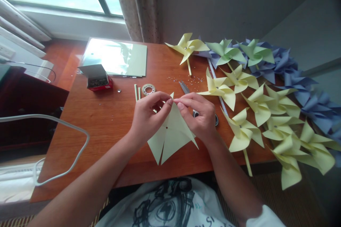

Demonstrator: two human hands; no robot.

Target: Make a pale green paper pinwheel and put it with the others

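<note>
A pale yellow-green paper square (173,140) with slits cut in from its corners is held above the table, a small dark hole near its middle. My left hand (153,113) pinches its far corner between thumb and fingers. Close against it, my right hand (198,113) pinches the same corner, the fingertips of both hands nearly touching. Whether anything small sits between the fingertips is hidden. Under and behind my right hand lie scissors (183,87), their handles partly covered. Just beyond my left hand are a tape roll (148,89) and two rolled paper sticks (137,93).
Finished yellow pinwheels (246,129), green pinwheels (226,51) and blue pinwheels (287,65) crowd the right side. An open red box (99,83) of small dark pieces and glossy paper packs (138,60) stand at the far left. A white cable (80,127) loops over the left edge.
</note>
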